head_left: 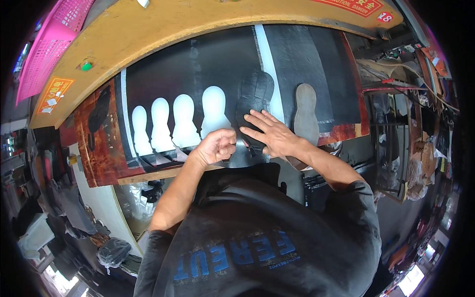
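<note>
A black sheet (163, 69) lies on the board, with several sole-shaped cut-outs showing white below. My left hand (217, 146) is curled closed at the lower edge of the largest white cut-out (214, 106). Whatever its fingers hold, if anything, is hidden. Spread flat, my right hand (271, 132) presses on a dark sole-shaped piece (256, 88) at the right end of the row. Its palm and fingers cover the lower part of that piece. To the right of this hand, a grey-brown sole-shaped piece (306, 111) lies on another black sheet (304, 59).
A yellow machine beam (198, 27) with warning stickers and a green button (87, 66) spans the far side. The worn red-brown board (101, 158) shows at the left. A pink basket (54, 39) stands far left. A metal rack (393, 143) with scraps is at the right.
</note>
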`<action>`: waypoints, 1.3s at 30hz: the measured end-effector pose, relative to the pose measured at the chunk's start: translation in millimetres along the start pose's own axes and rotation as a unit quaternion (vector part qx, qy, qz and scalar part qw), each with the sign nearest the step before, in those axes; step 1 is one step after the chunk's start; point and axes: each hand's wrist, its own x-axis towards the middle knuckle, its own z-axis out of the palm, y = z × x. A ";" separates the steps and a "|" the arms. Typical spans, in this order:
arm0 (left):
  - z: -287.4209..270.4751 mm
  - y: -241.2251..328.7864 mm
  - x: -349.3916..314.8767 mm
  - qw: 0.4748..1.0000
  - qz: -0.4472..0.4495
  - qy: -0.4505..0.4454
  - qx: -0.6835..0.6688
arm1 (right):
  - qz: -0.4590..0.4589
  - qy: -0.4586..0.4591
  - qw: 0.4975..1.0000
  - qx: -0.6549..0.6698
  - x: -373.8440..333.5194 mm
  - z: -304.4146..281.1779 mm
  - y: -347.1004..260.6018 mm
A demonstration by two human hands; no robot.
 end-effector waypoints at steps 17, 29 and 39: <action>48.9 102.5 -99.6 0.603 0.401 0.307 0.618 | 0.051 0.496 0.691 0.523 62.2 -156.2 23.0; -12.7 241.4 -149.2 0.380 0.221 0.266 0.858 | -0.053 0.363 0.516 0.774 236.9 -33.4 5.9; -63.2 222.0 -119.4 0.408 0.268 0.283 0.826 | 0.200 0.567 0.620 0.504 299.1 16.2 16.2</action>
